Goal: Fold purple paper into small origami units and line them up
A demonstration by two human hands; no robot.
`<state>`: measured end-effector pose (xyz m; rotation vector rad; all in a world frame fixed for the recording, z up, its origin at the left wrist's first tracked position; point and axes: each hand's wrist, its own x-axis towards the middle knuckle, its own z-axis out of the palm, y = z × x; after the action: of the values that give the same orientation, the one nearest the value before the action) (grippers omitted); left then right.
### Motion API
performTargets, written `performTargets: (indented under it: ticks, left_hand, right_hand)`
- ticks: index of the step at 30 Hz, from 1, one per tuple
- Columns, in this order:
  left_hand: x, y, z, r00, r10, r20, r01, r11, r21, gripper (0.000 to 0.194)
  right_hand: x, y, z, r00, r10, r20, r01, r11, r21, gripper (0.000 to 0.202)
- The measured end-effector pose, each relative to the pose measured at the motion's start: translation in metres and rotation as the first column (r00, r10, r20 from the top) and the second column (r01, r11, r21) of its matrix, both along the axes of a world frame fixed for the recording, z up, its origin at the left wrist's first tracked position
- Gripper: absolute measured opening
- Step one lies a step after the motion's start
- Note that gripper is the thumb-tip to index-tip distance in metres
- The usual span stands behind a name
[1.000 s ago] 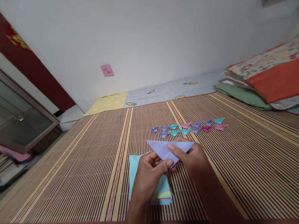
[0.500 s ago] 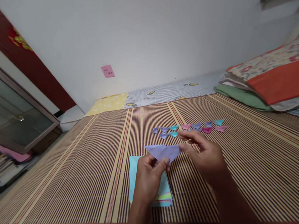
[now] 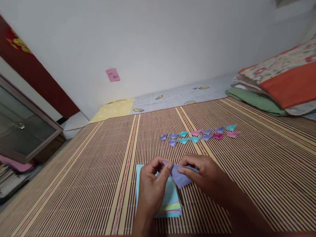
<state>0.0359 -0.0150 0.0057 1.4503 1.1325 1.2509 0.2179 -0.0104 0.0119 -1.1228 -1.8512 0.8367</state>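
Observation:
A folded purple sheet of origami paper [image 3: 181,178] is held up between both hands, its point hanging downward. My left hand [image 3: 153,183] pinches its left end between thumb and fingers. On the other side, my right hand [image 3: 197,169] grips the upper right part, thumb on the near face. Below my left hand lies a stack of square coloured paper [image 3: 171,196] with a light blue sheet on top, partly covered by the hand. Past the hands, several small folded paper pieces in purple, blue and pink, among them a magenta one [image 3: 218,136], sit in two rows.
A striped bamboo mat [image 3: 103,172] spreads under everything. Folded bedding with an orange-edged floral cover [image 3: 293,82] is piled at the right. A pink note [image 3: 113,75] is stuck on the white wall behind. At the left stands a glass-panelled cabinet door [image 3: 19,123].
My right hand has come down and left, closing on the purple paper. My left hand has shifted its grip to the left end, and the paper has turned and dropped slightly.

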Motion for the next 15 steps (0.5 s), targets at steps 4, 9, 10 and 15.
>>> performTargets:
  ticks: [4, 9, 10, 15]
  left_hand:
    - [-0.0023, -0.0006, 0.0017, 0.998, 0.054, 0.032, -0.054, 0.999, 0.002, 0.027]
    - [0.0000, -0.0005, 0.0071, 0.988, 0.144, 0.051, -0.147, 0.987, 0.056, 0.035]
    - [0.0011, -0.0001, 0.0078, 0.991, 0.106, 0.078, -0.109, 0.994, 0.030, 0.030]
    - [0.0070, 0.0034, 0.0021, 0.968, -0.164, 0.192, 0.193, 0.971, -0.143, 0.021]
  right_hand:
    - [-0.0029, -0.0012, -0.0004, 0.999, 0.030, -0.018, -0.030, 1.000, -0.007, 0.023]
    - [-0.0031, -0.0003, 0.0002, 1.000, 0.001, -0.019, -0.001, 1.000, 0.002, 0.026]
    - [-0.0027, 0.0003, -0.0001, 0.999, -0.033, -0.032, 0.033, 0.999, 0.004, 0.026]
    - [-0.0043, 0.0009, 0.0002, 0.971, -0.201, -0.127, 0.205, 0.978, 0.022, 0.021]
